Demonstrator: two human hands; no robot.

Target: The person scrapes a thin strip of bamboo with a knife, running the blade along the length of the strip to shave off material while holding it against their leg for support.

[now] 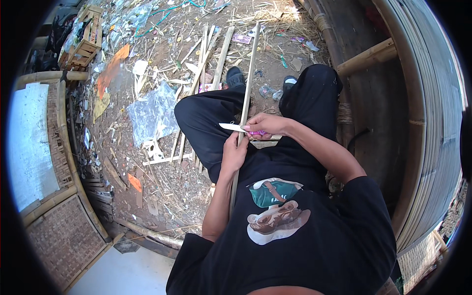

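Littered dirt yard — wooden crate (83,42) of scraps

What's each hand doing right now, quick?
Left hand: closed around the bamboo strip.
Right hand: closed on the knife, pink handle.

A long bamboo strip (244,105) runs from the lap out over the ground between both knees; the left hand (234,153) grips it below the right hand (264,125), whose knife (233,127) crosses it; split slats (206,59) lie ahead-left; a crate (82,42) sits far left
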